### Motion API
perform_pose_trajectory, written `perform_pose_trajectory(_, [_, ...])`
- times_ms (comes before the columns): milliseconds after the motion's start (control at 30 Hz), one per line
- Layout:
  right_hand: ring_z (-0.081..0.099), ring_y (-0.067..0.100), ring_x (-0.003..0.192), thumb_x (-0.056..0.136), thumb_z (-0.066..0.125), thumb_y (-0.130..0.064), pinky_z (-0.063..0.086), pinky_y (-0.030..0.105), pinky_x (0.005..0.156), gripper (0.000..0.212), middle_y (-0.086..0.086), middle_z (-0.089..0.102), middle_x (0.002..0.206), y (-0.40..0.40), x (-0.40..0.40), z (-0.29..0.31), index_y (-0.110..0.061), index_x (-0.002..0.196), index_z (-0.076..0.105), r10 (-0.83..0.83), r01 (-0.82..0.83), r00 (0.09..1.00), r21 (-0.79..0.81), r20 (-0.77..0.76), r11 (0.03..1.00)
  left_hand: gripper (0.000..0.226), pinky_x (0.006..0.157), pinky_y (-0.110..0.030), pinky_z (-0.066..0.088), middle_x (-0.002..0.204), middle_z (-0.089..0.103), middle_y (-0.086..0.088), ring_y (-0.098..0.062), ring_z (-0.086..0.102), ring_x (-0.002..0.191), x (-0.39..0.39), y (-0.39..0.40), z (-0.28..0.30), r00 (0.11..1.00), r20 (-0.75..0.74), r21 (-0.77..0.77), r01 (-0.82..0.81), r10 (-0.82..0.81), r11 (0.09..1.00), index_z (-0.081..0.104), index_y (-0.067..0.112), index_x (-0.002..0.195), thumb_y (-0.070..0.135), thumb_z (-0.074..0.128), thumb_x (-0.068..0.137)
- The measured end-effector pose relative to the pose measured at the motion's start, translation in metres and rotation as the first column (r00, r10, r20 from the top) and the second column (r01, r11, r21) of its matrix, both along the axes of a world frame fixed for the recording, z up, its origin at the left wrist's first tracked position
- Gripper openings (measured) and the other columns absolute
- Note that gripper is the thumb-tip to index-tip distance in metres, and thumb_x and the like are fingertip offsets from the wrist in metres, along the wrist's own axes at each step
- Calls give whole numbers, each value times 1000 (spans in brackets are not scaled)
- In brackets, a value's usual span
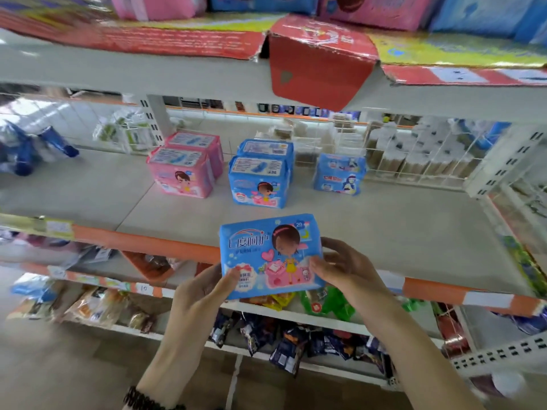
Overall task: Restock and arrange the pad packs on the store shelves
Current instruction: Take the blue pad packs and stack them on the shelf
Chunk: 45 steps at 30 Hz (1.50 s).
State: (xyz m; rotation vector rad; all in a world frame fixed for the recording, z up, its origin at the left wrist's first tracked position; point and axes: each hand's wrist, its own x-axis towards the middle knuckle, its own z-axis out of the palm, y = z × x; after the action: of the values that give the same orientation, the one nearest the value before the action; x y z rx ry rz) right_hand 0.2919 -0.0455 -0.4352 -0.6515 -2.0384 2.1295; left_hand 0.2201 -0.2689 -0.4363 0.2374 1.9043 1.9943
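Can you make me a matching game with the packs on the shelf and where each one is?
Things:
1. pink packs
2. blue pack with the girl picture facing us
3. small blue pack
4. torn red card

Places:
A. hanging from the top shelf edge
B. held in both hands
C. left on the middle shelf
D. right on the middle shelf, by the wire grid

Pairs: 1-C, 2-B, 3-D, 4-A

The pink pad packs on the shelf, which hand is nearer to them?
Left. The left hand grips the held blue pack's lower left corner, below the pink pad packs; the right hand grips its right edge, farther right.
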Motion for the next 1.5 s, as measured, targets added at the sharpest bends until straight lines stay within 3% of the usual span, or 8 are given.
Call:
perform_pose_trajectory(300, [74, 16, 93, 72, 73, -39, 60, 37, 83, 47, -2, 76, 103, -9, -40, -1, -28, 116, 64, -14, 14, 1000, 30, 3, 999, 13, 67, -18, 55, 93, 79, 1, -12, 75, 85, -61, -11, 7, 992, -31, -160, 113, -119, 981, 75, 16, 101, 18, 64, 95])
perform_pose_trajectory(500, [71, 8, 96, 92, 68, -23, 54, 24, 81, 22, -13, 76, 100, -16, -68, -4, -33, 111, 67, -61, 54, 998, 200, 31, 978, 14, 80, -55, 58, 100, 78, 2, -41, 72, 89, -108, -10, 2, 961, -89, -255, 232, -262, 939, 76, 25, 105, 21, 69, 94])
perform_pose_trajectory(733, [68, 7, 99, 93, 68, -23, 52, 27, 79, 20, -6, 74, 104, -27, -97, -28, -30, 111, 70, -165, 127, 982, 331, 90, 935, 22, 83, -33, 58, 104, 73, 13, -4, 71, 93, -160, -9, -27, 912, -162, -417, 282, -376, 864, 73, 29, 114, 27, 69, 92])
perform_pose_trajectory(867, [67, 12, 108, 88, 74, -29, 55, 38, 89, 36, -5, 72, 114, -33, -114, -47, -23, 123, 66, -199, 143, 974, 391, 106, 909, 26, 82, -38, 60, 107, 74, 12, -7, 72, 91, -183, -9, -41, 885, -147, -478, 328, -442, 815, 67, 27, 119, 24, 66, 93])
perform_pose_trajectory(1033, [68, 10, 103, 89, 74, -23, 55, 29, 82, 33, -4, 73, 112, -36, -134, -57, -19, 121, 67, -235, 176, 969, 445, 80, 878, 27, 72, -28, 53, 115, 71, 8, -11, 70, 94, -204, -6, -52, 871, -157, -488, 341, -465, 804, 64, 25, 121, 22, 65, 95])
perform_pose_trajectory(1167, [67, 8, 105, 85, 77, -17, 53, 13, 76, 38, -3, 72, 113, -29, -144, -62, -13, 122, 67, -247, 195, 968, 478, 47, 856, 34, 88, -35, 58, 119, 70, 9, -10, 69, 102, -215, 2, -57, 871, -175, -463, 339, -460, 819, 63, 26, 125, 17, 68, 92])
perform_pose_trajectory(1267, [66, 5, 104, 83, 79, -12, 56, 20, 86, 39, -3, 71, 113, -25, -146, -65, -12, 120, 67, -239, 197, 971, 486, 26, 851, 42, 97, -36, 56, 123, 69, 11, -8, 67, 109, -221, 10, -61, 872, -188, -438, 337, -451, 833, 62, 24, 129, 11, 70, 89])
perform_pose_trajectory(1500, [57, -18, 103, 85, 76, -9, 49, 7, 85, 45, -5, 63, 124, -17, -154, -68, -15, 128, 63, -196, 188, 980, 485, -35, 854, 45, 79, -4, 49, 120, 68, 11, -8, 66, 104, -227, 24, -67, 872, -261, -455, 268, -415, 849, 62, 18, 130, 3, 70, 89])
